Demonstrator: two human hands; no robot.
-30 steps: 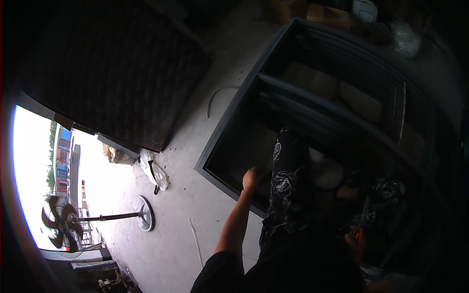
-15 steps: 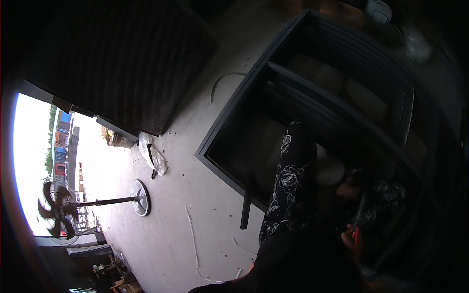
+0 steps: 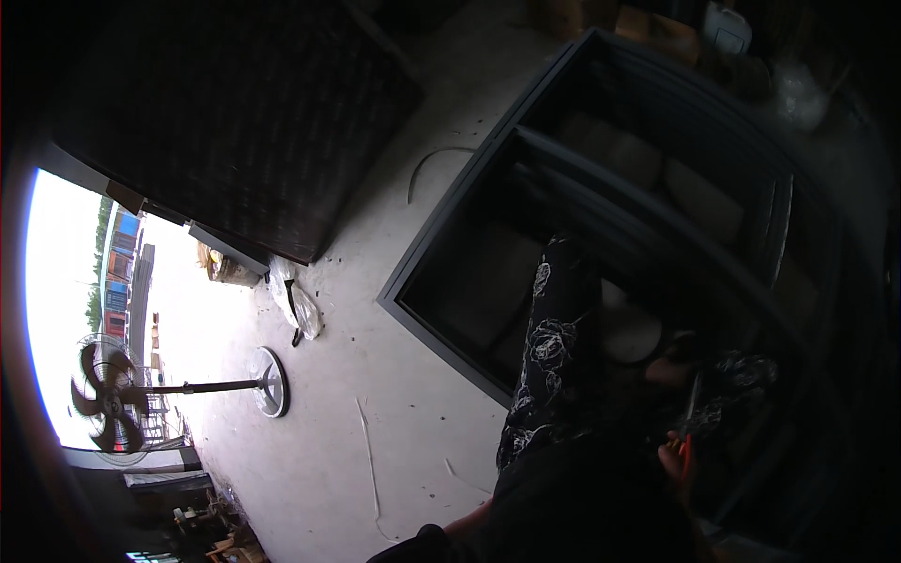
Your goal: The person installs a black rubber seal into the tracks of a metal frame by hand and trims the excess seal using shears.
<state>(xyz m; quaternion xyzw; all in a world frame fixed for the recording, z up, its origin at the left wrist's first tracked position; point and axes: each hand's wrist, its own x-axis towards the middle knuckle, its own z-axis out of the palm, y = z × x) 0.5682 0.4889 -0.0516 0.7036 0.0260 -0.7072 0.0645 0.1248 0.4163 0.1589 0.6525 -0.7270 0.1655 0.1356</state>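
Note:
Low at the right, my right hand point(image 3: 671, 457) is closed round the orange-red handles of scissors point(image 3: 693, 405), their narrow grey blade pointing up the picture. Dim light blurs the handles. Of my left arm only a bare forearm point(image 3: 469, 521) and dark sleeve show at the lower edge; the hand is hidden behind my dark clothing. A large dark grey frame point(image 3: 450, 202) with a crossbar lies around my legs. My leg in black flower-patterned trousers point(image 3: 552, 342) reaches into its nearer opening, beside a pale round thing point(image 3: 629, 328).
A pedestal fan point(image 3: 111, 394) stands at the left, its round base point(image 3: 272, 382) on the pale floor. Clear plastic wrapping point(image 3: 293, 300) and thin pale strips point(image 3: 369, 460) lie about. A big dark panel point(image 3: 235, 122) is at upper left, boxes point(image 3: 657, 36) at the far right.
A short dark bar that stuck out from the frame's near edge is no longer in view. More of my left forearm shows. My right hand still grips the scissors, barely moved.

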